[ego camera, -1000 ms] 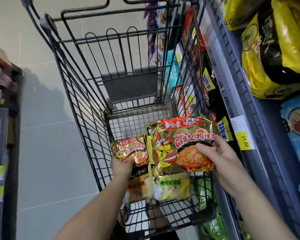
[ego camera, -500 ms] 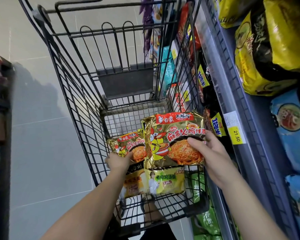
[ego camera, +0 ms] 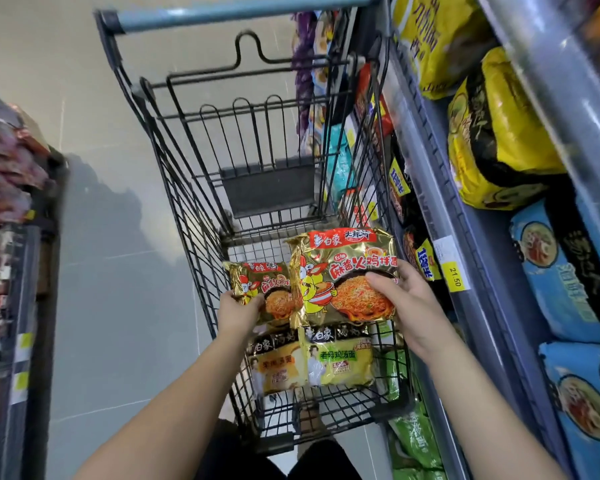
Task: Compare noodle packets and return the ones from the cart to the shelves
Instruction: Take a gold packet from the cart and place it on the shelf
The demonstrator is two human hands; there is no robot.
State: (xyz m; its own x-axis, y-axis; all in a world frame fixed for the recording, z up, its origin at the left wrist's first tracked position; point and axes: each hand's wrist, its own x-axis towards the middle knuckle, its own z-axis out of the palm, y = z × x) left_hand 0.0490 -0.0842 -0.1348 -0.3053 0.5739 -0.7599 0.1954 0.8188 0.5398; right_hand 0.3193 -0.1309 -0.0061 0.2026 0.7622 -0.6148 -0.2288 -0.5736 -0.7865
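- Left shelf (ego camera: 11, 202): red packets, blurred, are stacked along the left edge of the aisle.
- Left hand (ego camera: 238, 311): it grips the lower left corner of the small gold packet (ego camera: 267, 289), with the thumb on the front, and holds it inside the cart (ego camera: 187, 188) by its left wall.
- Large gold packet (ego camera: 343, 278): it is held just beside the small one and overlaps that packet's right edge.
- Right hand (ego camera: 409, 306): it pinches the large packet's right edge, with the thumb across the front and the fingers behind.
- Cart floor: two yellow packets (ego camera: 340, 358) lie side by side at the near end, below both held packets.
- Right shelves (ego camera: 465, 202): they run just beside the cart's right wall and carry yellow multipacks (ego camera: 492, 140), then blue multipacks (ego camera: 561, 271), with green packs (ego camera: 416, 438) lower down.
- A yellow price tag (ego camera: 455, 277) sits on the shelf edge near the right hand.
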